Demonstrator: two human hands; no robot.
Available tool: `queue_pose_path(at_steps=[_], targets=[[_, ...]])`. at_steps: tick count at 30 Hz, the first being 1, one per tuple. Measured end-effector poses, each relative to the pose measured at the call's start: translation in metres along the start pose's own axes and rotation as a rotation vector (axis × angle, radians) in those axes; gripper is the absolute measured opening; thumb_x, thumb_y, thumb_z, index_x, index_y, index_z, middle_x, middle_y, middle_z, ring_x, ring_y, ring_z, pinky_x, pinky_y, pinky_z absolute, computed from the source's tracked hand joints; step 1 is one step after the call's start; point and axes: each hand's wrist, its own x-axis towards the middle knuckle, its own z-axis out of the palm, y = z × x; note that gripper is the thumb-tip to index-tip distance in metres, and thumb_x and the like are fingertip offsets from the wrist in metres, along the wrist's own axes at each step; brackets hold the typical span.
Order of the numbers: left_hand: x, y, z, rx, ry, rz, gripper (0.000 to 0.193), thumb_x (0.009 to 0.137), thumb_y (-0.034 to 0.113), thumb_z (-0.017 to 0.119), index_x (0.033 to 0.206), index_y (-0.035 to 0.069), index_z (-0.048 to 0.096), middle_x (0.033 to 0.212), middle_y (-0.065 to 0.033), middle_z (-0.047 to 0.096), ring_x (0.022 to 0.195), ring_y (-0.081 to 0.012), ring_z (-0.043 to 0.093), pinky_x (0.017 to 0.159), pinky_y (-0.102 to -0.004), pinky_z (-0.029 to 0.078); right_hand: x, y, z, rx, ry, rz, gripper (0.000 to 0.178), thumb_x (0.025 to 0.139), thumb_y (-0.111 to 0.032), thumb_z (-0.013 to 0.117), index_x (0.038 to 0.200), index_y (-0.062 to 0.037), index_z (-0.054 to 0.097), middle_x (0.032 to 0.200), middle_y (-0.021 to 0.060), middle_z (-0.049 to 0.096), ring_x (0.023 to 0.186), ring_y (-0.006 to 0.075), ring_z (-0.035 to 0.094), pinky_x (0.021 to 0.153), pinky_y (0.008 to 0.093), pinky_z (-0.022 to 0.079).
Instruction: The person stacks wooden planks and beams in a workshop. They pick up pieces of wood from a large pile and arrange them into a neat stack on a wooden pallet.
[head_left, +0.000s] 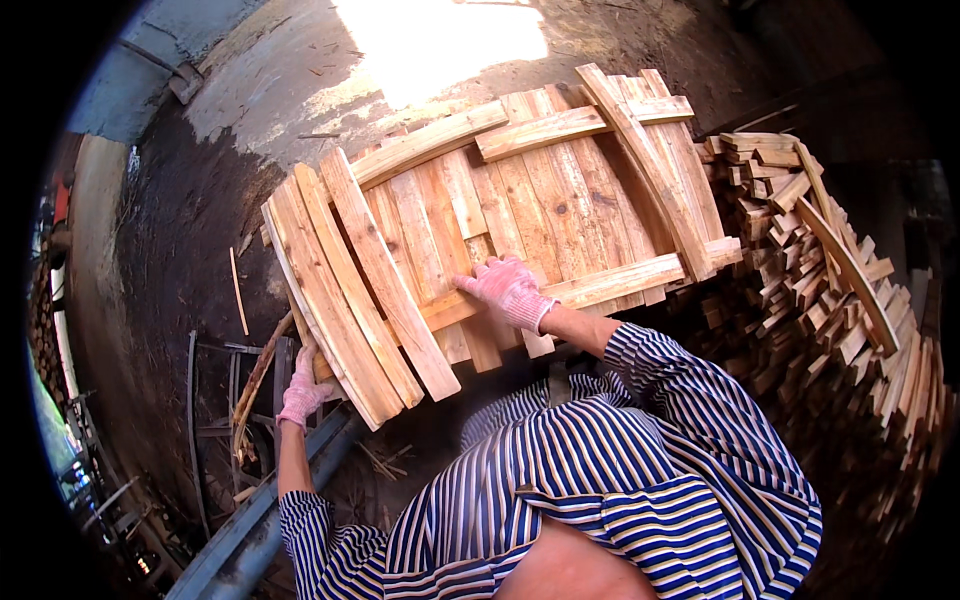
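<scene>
In front of me lies a wide layer of pale wooden boards (570,215), set side by side over wooden strips. My right hand (505,290), in a pinkish knitted glove, is closed over a narrow wooden slat (480,340) near the layer's front edge. That slat is slightly blurred. My left hand (303,388), gloved alike, grips wood at the near left corner, beside a curved outer board (325,310). Part of its fingers is hidden by the wood. A loose board (388,270) lies across the left end, and another long board (645,170) slants across the right.
A tall heap of cut wood pieces (810,270) stands to the right, with long strips leaning on it. A blue metal beam (260,525) runs at the lower left, near a dark metal frame (215,400). Bright light falls on the floor (300,90) beyond.
</scene>
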Motion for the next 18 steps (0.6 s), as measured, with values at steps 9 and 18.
queue_pose_path(at_steps=[9,18], targets=[[0.008,0.02,0.018,0.186,0.007,-0.275,0.072,0.08,0.024,0.079,0.141,0.012,0.044,0.143,-0.0149,0.049,0.128,-0.0382,0.055,0.103,-0.046,0.049,0.015,0.0,-0.018,-0.049,-0.131,-0.176,0.052,0.074,-0.022,0.082,0.121,-0.0117,0.062,0.11,0.0102,0.067,0.107,0.0304,0.067,0.089,0.0468,0.053],[0.001,-0.001,0.025,0.16,0.031,-0.226,0.054,0.098,0.029,0.059,0.147,0.016,0.042,0.139,-0.0148,0.059,0.12,-0.0332,0.062,0.098,-0.0453,0.052,0.008,-0.041,-0.104,-0.176,-0.245,-0.199,0.036,0.08,-0.019,0.074,0.111,-0.0033,0.063,0.097,0.014,0.072,0.089,0.0324,0.073,0.069,0.0477,0.058]])
